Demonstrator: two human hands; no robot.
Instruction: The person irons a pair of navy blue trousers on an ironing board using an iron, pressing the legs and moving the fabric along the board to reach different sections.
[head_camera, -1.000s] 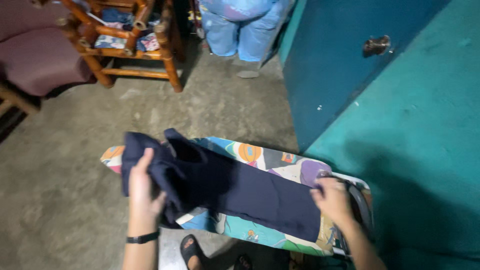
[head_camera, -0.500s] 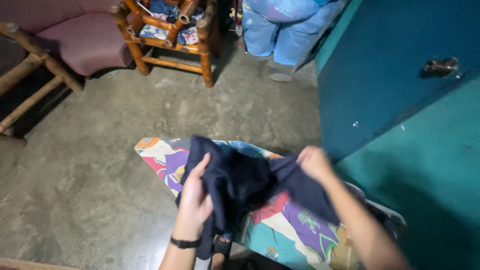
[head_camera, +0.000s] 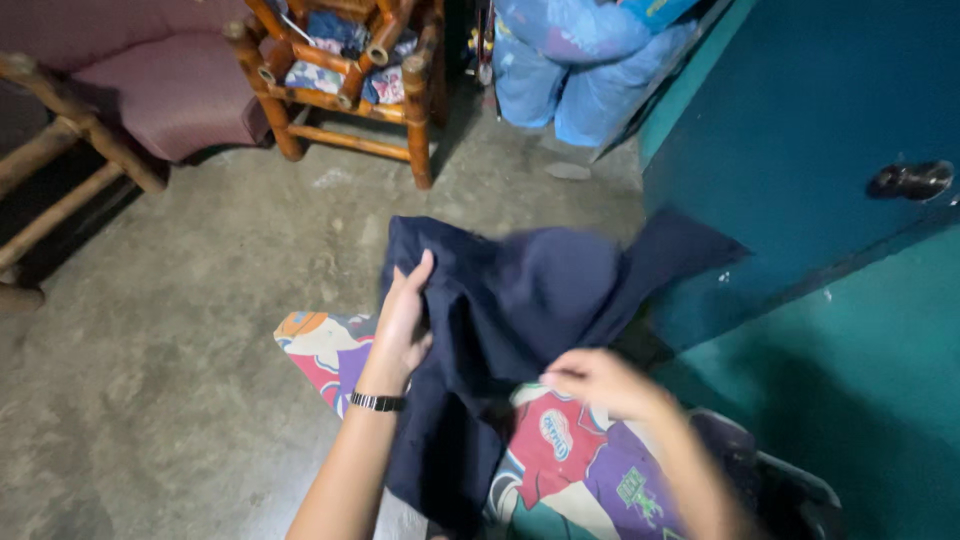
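Navy garment (head_camera: 520, 300) lifted higher than before, off ironing board (head_camera: 330, 350) — now mid-frame. Left hand (head_camera: 405, 320) grasps its edge; right hand (head_camera: 595, 382) pinches cloth — dark, crumpled, blurred.

Two bare hands, left (head_camera: 405, 315) and right (head_camera: 598, 383). One dark navy cloth garment (head_camera: 520, 310). One colourful cartoon-print ironing board (head_camera: 560, 450). One bamboo-framed wooden rack (head_camera: 345, 75). One maroon-cushioned chair (head_camera: 150, 85). One black wristband (head_camera: 378, 402). One metal door handle (head_camera: 912, 180).

Both hands grip a dark navy garment (head_camera: 520, 300) over the cartoon-print ironing board (head_camera: 560, 460): left hand (head_camera: 405, 320) (black wristband) high, right hand (head_camera: 600, 382) lower.
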